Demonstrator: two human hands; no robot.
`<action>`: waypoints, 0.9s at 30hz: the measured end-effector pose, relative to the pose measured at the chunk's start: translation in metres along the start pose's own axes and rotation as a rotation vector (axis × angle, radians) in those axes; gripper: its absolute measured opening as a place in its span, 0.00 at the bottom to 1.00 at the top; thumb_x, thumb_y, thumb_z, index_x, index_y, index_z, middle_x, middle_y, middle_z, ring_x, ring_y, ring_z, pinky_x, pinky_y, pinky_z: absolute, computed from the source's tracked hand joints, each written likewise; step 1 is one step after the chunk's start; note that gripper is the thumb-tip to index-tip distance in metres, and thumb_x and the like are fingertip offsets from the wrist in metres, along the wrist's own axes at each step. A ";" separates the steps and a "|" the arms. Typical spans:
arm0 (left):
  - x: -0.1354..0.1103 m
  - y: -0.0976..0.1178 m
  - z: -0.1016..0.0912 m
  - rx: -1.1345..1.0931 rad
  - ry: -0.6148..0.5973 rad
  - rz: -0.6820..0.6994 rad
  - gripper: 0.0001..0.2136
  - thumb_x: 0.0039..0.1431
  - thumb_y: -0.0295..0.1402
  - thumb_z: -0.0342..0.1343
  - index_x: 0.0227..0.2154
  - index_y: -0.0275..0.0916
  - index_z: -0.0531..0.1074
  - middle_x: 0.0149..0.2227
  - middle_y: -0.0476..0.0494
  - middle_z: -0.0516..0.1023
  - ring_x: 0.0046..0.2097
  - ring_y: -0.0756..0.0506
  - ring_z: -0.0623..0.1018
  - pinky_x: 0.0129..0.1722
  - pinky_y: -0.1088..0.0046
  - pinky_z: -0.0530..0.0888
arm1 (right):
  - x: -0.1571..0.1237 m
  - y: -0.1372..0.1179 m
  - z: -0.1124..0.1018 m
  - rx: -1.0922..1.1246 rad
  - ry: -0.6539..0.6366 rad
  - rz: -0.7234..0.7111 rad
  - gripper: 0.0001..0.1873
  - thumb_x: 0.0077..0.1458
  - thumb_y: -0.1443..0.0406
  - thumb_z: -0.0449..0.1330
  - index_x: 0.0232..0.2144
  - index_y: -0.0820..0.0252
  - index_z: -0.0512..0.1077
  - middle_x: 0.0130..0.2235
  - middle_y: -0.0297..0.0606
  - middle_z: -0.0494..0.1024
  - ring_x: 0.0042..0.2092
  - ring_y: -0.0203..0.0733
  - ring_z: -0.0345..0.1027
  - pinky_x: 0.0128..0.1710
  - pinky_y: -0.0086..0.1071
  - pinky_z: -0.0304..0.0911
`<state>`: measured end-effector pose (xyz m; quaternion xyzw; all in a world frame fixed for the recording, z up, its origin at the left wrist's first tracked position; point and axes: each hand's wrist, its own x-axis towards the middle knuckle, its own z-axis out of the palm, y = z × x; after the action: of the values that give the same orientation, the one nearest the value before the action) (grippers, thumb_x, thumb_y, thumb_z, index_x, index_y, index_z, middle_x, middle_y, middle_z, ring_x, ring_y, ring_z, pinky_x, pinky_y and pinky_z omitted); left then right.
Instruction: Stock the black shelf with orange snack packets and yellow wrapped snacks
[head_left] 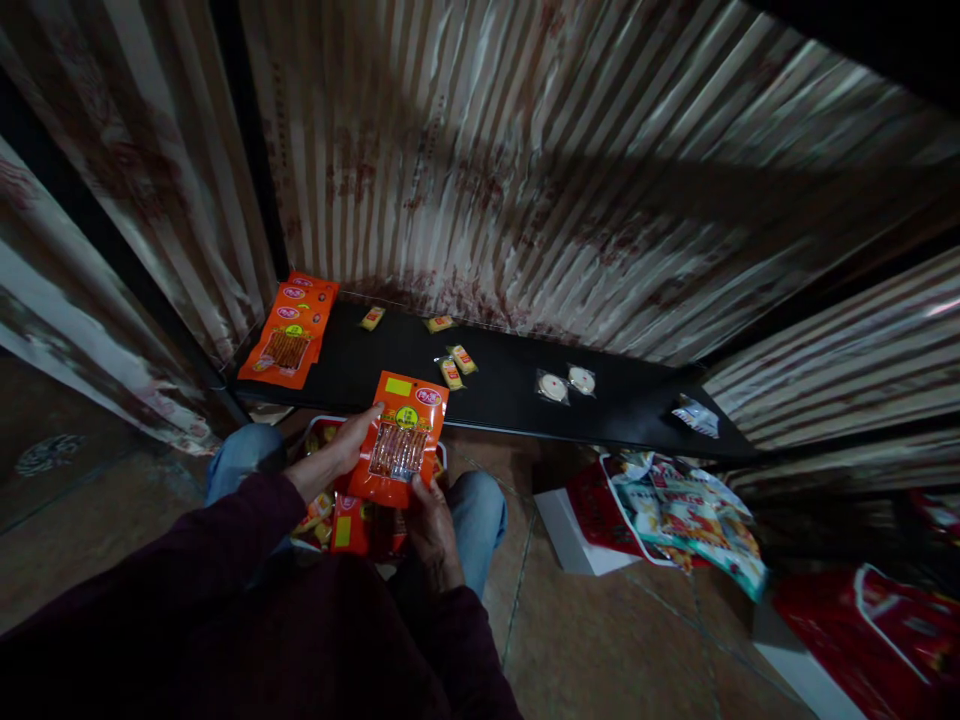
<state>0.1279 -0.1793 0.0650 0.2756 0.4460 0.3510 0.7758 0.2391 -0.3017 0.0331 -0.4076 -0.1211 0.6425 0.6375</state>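
Note:
Both my hands hold one orange snack packet (400, 437) upright above my lap. My left hand (346, 441) grips its left edge, fingers wrapped round it. At the packet's bottom edge my right hand (430, 527) pinches it. Under the packet a white-rimmed box (442, 457) of more orange and red packets rests between my knees. On the low black shelf (495, 395) in front, a stack of the same orange packets (291, 330) lies at the left end.
Small yellow wrapped snacks (452, 368) and two round clear-wrapped pieces (566, 384) lie along the shelf, a silver wrapper (696, 416) at its right end. Striped curtain hangs behind. On the tiled floor to the right are a box of colourful packets (679, 510) and red packaging (892, 625).

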 end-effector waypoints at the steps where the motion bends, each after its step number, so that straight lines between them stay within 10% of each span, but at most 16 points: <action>1: 0.000 0.001 0.000 -0.015 -0.017 -0.001 0.19 0.47 0.45 0.61 0.36 0.34 0.74 0.27 0.41 0.80 0.31 0.41 0.79 0.31 0.65 0.75 | 0.001 0.000 0.000 0.006 0.011 -0.003 0.18 0.45 0.60 0.67 0.40 0.56 0.73 0.41 0.37 0.80 0.44 0.46 0.74 0.45 0.38 0.69; 19: -0.037 -0.026 -0.024 0.405 0.301 0.436 0.08 0.49 0.33 0.56 0.33 0.41 0.74 0.43 0.44 0.75 0.48 0.43 0.73 0.51 0.67 0.66 | 0.017 0.001 0.006 -0.199 0.167 -0.120 0.18 0.46 0.57 0.63 0.41 0.54 0.73 0.42 0.33 0.80 0.44 0.43 0.73 0.45 0.36 0.68; 27: -0.058 -0.020 0.001 0.178 0.027 0.283 0.20 0.48 0.38 0.62 0.46 0.46 0.71 0.52 0.46 0.74 0.58 0.42 0.67 0.55 0.70 0.65 | 0.009 0.009 0.029 -0.739 0.092 -0.466 0.16 0.52 0.61 0.59 0.45 0.51 0.75 0.50 0.34 0.76 0.55 0.46 0.64 0.60 0.43 0.53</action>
<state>0.1137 -0.2374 0.0798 0.3985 0.4426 0.4194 0.6851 0.2136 -0.2845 0.0425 -0.5983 -0.4029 0.3764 0.5814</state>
